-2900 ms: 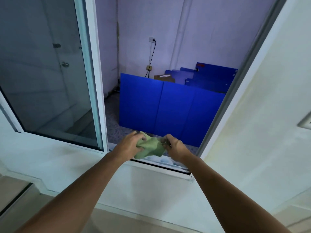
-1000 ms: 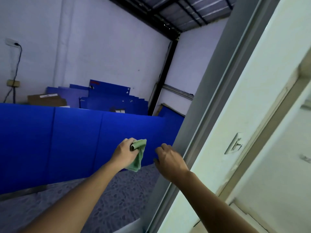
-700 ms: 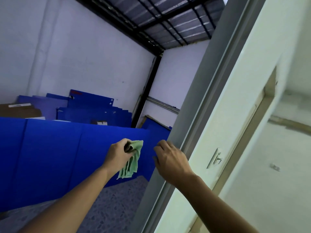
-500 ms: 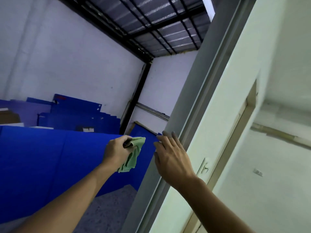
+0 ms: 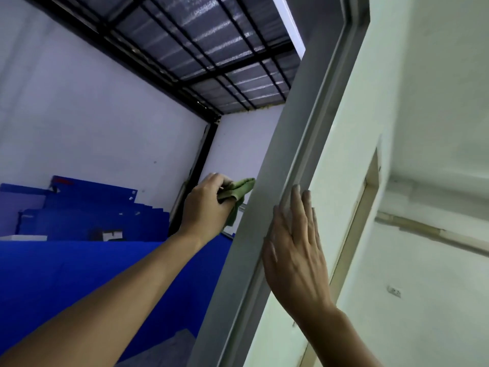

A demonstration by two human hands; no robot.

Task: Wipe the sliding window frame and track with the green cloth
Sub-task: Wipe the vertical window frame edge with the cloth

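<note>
The grey right upright of the window frame [image 5: 288, 160] runs from the bottom centre up to the top right. My left hand [image 5: 205, 205] grips the bunched green cloth [image 5: 238, 192] and holds it against the upright's inner face, about halfway up. My right hand [image 5: 293, 245] lies flat with straight fingers on the front edge of the same upright, a little lower than the cloth. The lower track is out of view.
Beyond the opening stand blue panels [image 5: 87, 266] with more blue boards stacked behind [image 5: 87, 207], a white back wall and a dark barred roof [image 5: 211, 49]. To the right is a pale green wall [image 5: 423, 102] with a doorway recess [image 5: 365, 207].
The view has tilted up from the sill to the right upright. Both hands rose; my right hand let go of the cloth and flattened on the frame, my left brought the cloth to it.
</note>
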